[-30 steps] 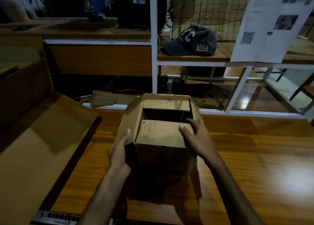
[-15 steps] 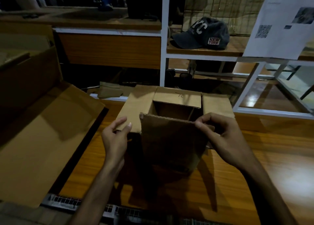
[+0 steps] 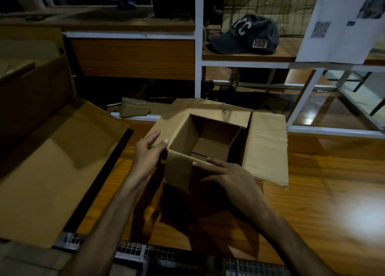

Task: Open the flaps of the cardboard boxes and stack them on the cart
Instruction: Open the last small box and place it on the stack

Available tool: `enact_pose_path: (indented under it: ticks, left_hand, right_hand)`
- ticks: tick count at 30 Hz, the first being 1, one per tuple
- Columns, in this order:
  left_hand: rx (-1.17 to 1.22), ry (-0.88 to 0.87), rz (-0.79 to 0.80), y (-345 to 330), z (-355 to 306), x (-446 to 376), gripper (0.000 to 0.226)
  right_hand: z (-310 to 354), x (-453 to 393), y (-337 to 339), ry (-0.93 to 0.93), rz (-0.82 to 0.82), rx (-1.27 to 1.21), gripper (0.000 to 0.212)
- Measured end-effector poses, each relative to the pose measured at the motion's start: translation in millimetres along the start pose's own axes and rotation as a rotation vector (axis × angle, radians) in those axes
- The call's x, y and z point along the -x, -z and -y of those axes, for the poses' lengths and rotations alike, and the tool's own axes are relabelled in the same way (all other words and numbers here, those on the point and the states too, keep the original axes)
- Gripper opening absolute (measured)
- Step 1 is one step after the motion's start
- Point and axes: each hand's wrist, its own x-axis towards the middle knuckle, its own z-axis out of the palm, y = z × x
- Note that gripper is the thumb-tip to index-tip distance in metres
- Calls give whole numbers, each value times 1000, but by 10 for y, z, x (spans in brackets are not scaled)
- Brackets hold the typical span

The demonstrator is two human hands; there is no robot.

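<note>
Left hand (image 3: 149, 152) pinches left flap of cardboard box (image 3: 218, 138); right hand (image 3: 227, 176) flat, presses near flap.

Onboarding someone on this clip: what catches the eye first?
The small cardboard box at centre on the wooden table, flaps spread, inside bare. The left hand grips its left flap; the right hand presses the near flap down. Behind, a navy cap sits on the shelf.

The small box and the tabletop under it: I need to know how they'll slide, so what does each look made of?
Small box: plain brown corrugated cardboard, matte; creased flaps, with a raw edge on the near flap. Tabletop: wood or wood-look laminate, glossy; grain lines and bright light reflections. Which one, the picture leaves open.
</note>
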Motion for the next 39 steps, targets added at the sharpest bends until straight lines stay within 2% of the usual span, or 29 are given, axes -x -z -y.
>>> enact_pose_path:
  ticks: [4,6,10,13,15,18,20,22,26,30,33,37,39]
  left_hand:
    - [-31,61,13,-27,13,90,69]
    - [-125,51,14,-80,38,178,82]
    - [-281,-2,-40,-245,-35,378,79]
    - [-362,-21,-53,-309,-74,430,77]
    - [-392,-36,-33,-296,-61,411,75]
    - [-374,-66,22,-244,-38,382,80]
    - [-346,-62,47,-223,-54,371,83]
    - [-329,-83,45,-228,-71,375,75]
    - [-298,-105,75,-212,-60,350,73]
    - [-237,-100,146,-157,-30,281,74]
    - [-162,-93,199,-134,-9,240,75]
    - [-131,-104,258,-91,-2,146,75]
    - [-121,-107,322,-51,-4,68,74]
  right_hand:
    - [26,-14,-23,52,-8,57,43]
    - [-12,-35,35,33,3,-38,43]
    - [-222,-246,324,-110,119,-294,36]
    - [-472,-441,433,-159,136,-125,43]
    - [-670,-565,448,-257,244,29,58]
    - [-955,-727,430,-292,350,269,88]
    - [-1122,-811,423,-285,301,378,100]
    - [-1265,-900,455,-278,202,467,104]
    - [-1503,-1089,592,-330,40,424,99]
    - [-1778,-1124,583,-448,52,253,96]
    - [-1853,-1037,530,-578,100,30,92]
    - [-1900,-926,448,-654,-41,-219,57]
    - [-1911,-880,438,-687,-27,-270,43]
